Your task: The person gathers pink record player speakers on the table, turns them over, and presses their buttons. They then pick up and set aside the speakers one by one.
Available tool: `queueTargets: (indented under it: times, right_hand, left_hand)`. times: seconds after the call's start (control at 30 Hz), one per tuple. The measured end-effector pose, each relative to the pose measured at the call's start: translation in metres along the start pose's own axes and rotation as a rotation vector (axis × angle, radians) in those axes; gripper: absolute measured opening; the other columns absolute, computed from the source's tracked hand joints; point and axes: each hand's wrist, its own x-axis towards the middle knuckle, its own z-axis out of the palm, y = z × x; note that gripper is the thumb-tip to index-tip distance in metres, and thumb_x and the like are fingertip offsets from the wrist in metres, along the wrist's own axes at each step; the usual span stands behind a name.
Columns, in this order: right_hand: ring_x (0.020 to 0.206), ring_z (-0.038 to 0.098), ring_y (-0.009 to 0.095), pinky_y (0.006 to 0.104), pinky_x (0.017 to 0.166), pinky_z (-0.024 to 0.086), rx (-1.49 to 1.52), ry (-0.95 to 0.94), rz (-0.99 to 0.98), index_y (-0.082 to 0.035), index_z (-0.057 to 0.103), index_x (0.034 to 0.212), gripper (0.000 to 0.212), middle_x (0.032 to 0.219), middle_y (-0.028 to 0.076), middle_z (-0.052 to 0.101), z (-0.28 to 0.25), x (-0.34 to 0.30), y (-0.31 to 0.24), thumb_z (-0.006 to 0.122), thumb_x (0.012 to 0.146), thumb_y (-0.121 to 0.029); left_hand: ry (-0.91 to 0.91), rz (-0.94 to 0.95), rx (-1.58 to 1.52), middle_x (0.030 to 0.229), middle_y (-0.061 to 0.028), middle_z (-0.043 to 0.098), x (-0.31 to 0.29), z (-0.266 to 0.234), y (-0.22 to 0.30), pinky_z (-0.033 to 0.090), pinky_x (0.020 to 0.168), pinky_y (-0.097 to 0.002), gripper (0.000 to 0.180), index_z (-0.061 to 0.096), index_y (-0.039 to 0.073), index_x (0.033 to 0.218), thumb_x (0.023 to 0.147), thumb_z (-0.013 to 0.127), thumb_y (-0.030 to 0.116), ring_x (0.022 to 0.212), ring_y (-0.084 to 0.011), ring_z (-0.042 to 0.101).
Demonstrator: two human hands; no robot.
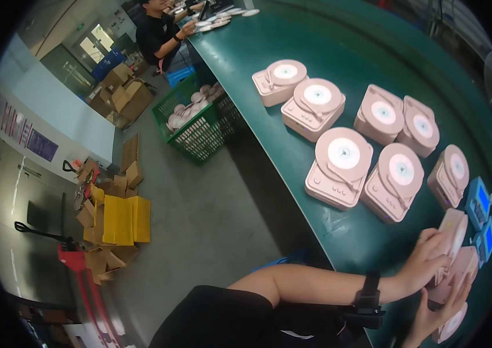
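At the near right end of the table, my left hand has its fingers bent against two pink mini record players. One of them, a record player, stands tilted on its edge just beyond my fingers. My right hand is wrapped round the side of the other, a record player turned so that a face with small holes shows. Partly hidden below my right hand lies another record player. Beside the held pieces are two small blue devices with lit screens.
Several pink record players with white discs stand on the green table. On the floor to the left are a green crate of pink parts, cardboard boxes, a yellow box and a red pallet jack. A co-worker sits at the far end.
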Motion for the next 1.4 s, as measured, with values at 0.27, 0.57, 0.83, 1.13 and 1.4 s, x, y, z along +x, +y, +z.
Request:
queueTargets:
  times: [0.27, 0.57, 0.83, 1.13, 1.4]
  right_hand:
    - [0.135, 0.038, 0.039, 0.0478, 0.11, 0.031, 0.181, 0.066, 0.291, -0.006, 0.05, 0.137, 0.066, 0.142, 0.02, 0.044, 0.001, 0.017, -0.02, 0.07, 0.077, -0.021]
    - [0.136, 0.033, 0.044, 0.05, 0.112, 0.025, -0.106, -0.105, 0.285, -0.002, 0.047, 0.138, 0.075, 0.143, 0.025, 0.04, -0.014, 0.019, -0.009, 0.073, 0.072, -0.028]
    - [0.131, 0.034, 0.049, 0.0539, 0.108, 0.028, -0.049, -0.056, 0.32, -0.001, 0.05, 0.135, 0.092, 0.142, 0.032, 0.037, -0.015, 0.028, -0.009, 0.082, 0.061, -0.044]
    - [0.12, 0.043, 0.049, 0.0516, 0.1, 0.039, 0.189, 0.133, 0.456, 0.003, 0.068, 0.09, 0.05, 0.134, 0.032, 0.041, -0.02, 0.019, 0.013, 0.085, 0.058, -0.031]
    - [0.116, 0.047, 0.044, 0.0476, 0.09, 0.047, 0.243, 0.084, 0.133, 0.002, 0.069, 0.085, 0.044, 0.128, 0.022, 0.048, -0.024, 0.015, 0.037, 0.084, 0.056, -0.028]
  left_hand:
    - [-0.483, 0.108, 0.259, 0.141, -0.0218, 0.037, -0.025, -0.004, 0.056, 0.039, 0.103, -0.0368, 0.065, 0.035, -0.001, 0.144, 0.086, 0.062, 0.011, 0.125, -0.0313, 0.044]
    - [-0.261, 0.507, 1.347, 0.119, -0.0219, 0.06, 0.058, -0.125, 0.198, 0.045, 0.096, -0.0413, 0.056, 0.052, -0.006, 0.127, 0.084, 0.07, 0.025, 0.112, -0.0353, 0.058]
    - [-0.128, -0.078, 1.645, 0.126, -0.0252, 0.06, 0.216, -0.174, 0.171, 0.047, 0.097, -0.0381, 0.083, 0.062, -0.003, 0.121, 0.065, 0.076, 0.057, 0.115, -0.0344, 0.059]
    - [-0.059, -0.12, 1.42, 0.123, -0.0202, 0.058, 0.222, -0.189, 0.173, 0.05, 0.09, -0.0379, 0.102, 0.04, -0.011, 0.134, 0.051, 0.087, 0.023, 0.108, -0.0282, 0.059]
    - [-0.084, -0.157, 0.731, 0.133, -0.014, 0.05, 0.207, -0.183, 0.234, 0.046, 0.097, -0.0317, 0.09, 0.034, 0.001, 0.144, 0.064, 0.07, 0.021, 0.12, -0.0264, 0.052]
